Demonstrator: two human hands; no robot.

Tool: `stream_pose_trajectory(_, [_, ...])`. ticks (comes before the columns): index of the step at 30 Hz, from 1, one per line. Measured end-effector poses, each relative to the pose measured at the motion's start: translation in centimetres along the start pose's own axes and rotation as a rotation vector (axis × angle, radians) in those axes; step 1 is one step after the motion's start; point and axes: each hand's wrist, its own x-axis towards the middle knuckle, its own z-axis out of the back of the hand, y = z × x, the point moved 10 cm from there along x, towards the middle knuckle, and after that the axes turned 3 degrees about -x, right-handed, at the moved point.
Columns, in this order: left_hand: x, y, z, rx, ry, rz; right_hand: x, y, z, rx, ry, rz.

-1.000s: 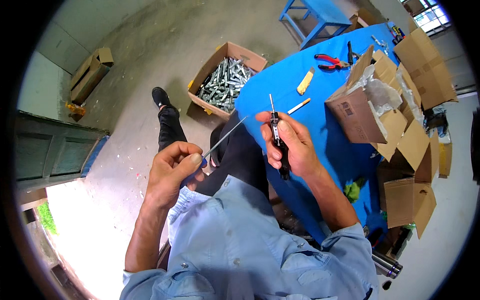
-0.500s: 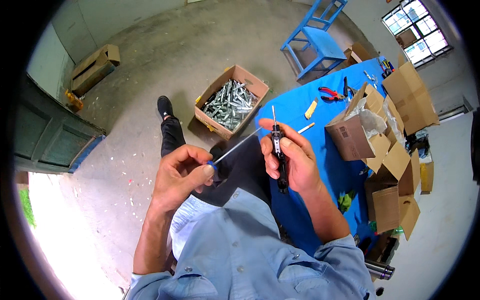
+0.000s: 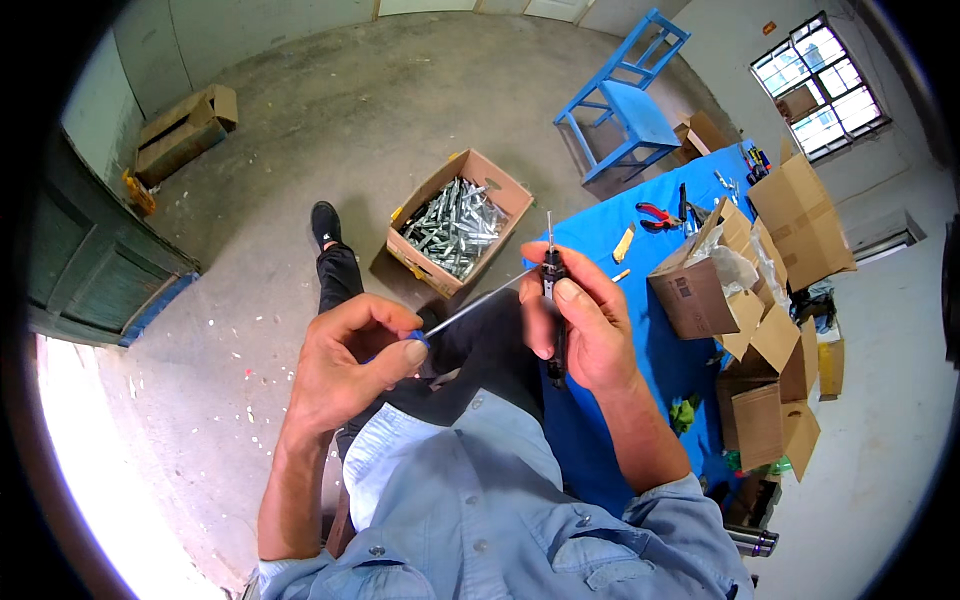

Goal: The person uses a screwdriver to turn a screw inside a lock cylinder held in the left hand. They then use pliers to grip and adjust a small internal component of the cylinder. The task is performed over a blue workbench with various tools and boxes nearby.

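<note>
Between the thumb and fingers of my left hand [image 3: 350, 362] is a screwdriver [image 3: 470, 309] with a blue handle, mostly hidden by the fingers. Its thin metal shaft slants up and right to the other hand, where the tip meets or passes behind the fingers; contact is unclear. My right hand [image 3: 592, 335] is closed around a narrow black tool body [image 3: 554, 268], held upright with a thin metal rod at its top. Small metal parts show along the body. Both hands are over my lap, beside the blue-covered table [image 3: 640, 345].
A cardboard box [image 3: 415, 268] of metal parts [image 3: 452, 230] stands on the floor ahead. On the table lie red-handled pliers [image 3: 655, 216], a yellowish piece [image 3: 624, 243] and opened cartons [image 3: 700, 295]. A blue chair [image 3: 635, 110] stands beyond; a dark door [image 3: 100, 265] is at left.
The screwdriver's shaft has come closer to the black tool body, and less of its blue handle shows. My right fingers have shifted on the body. The whole view has moved slightly.
</note>
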Motion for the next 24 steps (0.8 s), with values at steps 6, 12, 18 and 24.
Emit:
stream_pose_trajectory(6, [-0.4, -0.7, -0.2, 0.010, 0.020, -0.034, -0.1, 0.0, -0.8, 0.008, 0.016, 0.002])
stream_pose_trajectory(12, [-0.6, -1.6, -0.8, 0.060, -0.003, -0.082, -0.6, 0.3, -0.8, 0.021, -0.006, -0.021])
stream_pose_trajectory(18, [-1.0, -2.5, -1.8, 0.111, 0.003, -0.097, -1.3, 0.2, -0.3, 0.161, 0.049, -0.019])
stream_pose_trajectory(24, [-1.5, -3.0, -2.4, 0.088, 0.010, -0.114, -1.9, 0.4, 0.0, 0.171, 0.051, -0.008])
